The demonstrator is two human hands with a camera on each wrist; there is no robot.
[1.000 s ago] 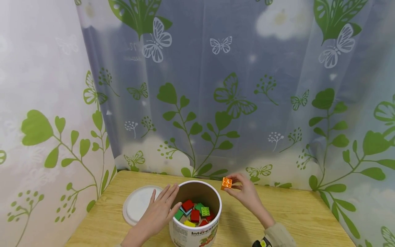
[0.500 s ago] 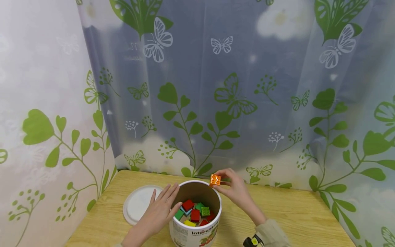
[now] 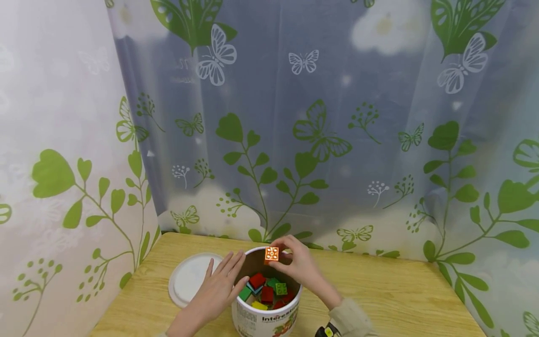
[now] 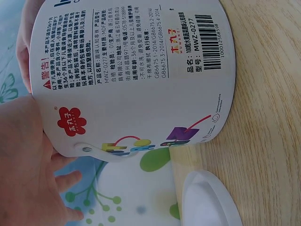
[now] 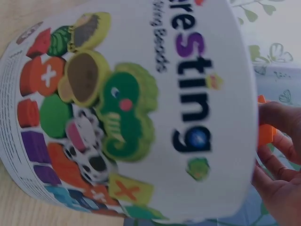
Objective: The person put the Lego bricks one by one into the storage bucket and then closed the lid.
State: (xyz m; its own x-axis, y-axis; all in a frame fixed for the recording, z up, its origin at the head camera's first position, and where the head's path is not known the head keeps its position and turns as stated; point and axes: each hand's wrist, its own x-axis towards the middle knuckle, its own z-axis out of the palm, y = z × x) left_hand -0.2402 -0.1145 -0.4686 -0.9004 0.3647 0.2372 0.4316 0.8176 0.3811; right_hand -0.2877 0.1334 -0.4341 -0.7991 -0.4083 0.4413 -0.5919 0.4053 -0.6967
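Observation:
An orange building block (image 3: 271,254) with studs on top is pinched between the thumb and fingers of my right hand (image 3: 296,262), over the mouth of a round white tub (image 3: 266,323). Inside the tub lie several blocks: red (image 3: 267,295), light green (image 3: 281,289), yellow (image 3: 259,305) and darker green. My left hand (image 3: 216,288) lies against the tub's left rim with its fingers straight. In the left wrist view, that hand (image 4: 28,165) touches the tub's printed side (image 4: 136,70). The right wrist view shows part of the orange block (image 5: 266,133) past the tub (image 5: 211,94).
A white round lid (image 3: 189,276) lies on the wooden table (image 3: 379,290) left of the tub. Behind the table hangs a curtain (image 3: 261,117) printed with leaves and butterflies. A black watch (image 3: 327,331) is on the right wrist.
My right hand has moved left with the orange block, from beside the tub to over its opening. My left hand has stayed at the rim.

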